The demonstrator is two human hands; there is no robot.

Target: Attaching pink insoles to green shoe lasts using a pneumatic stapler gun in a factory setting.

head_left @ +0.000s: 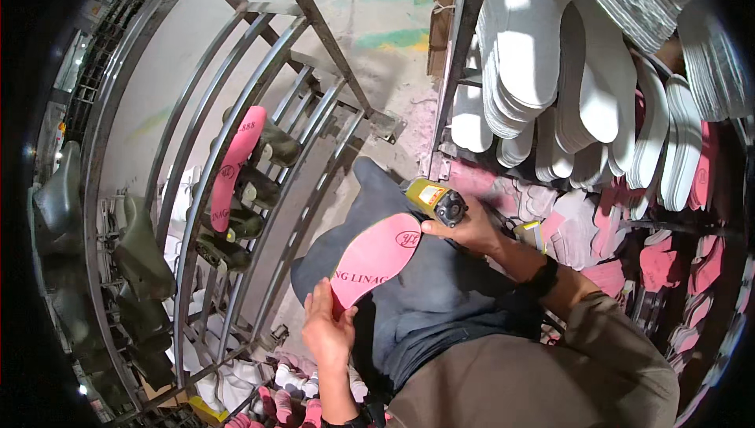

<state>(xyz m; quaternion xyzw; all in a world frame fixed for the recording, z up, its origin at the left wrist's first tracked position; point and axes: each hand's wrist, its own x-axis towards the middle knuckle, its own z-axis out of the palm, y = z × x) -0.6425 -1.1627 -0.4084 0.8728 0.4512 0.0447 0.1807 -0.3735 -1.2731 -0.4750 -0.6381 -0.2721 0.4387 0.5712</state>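
A pink insole (376,259) with dark printing lies over the dark grey cloth on my lap. My left hand (326,330) is closed on its lower end, thumb on top and fingers at the edge. In my right hand (472,227) is a yellow-green power tool (431,198) with a pale label and a round black end facing up. My right thumb reaches to the insole's upper right edge. The tool's far end is hidden from me, and so are most of my right fingers.
At left a metal rack (182,271) holds dark green shoe lasts (141,247); another pink insole (236,165) lies across its bars. Stacks of white insoles (527,43) fill the shelf at right, with pink pieces (661,263) below. More pink and white pieces lie at the bottom.
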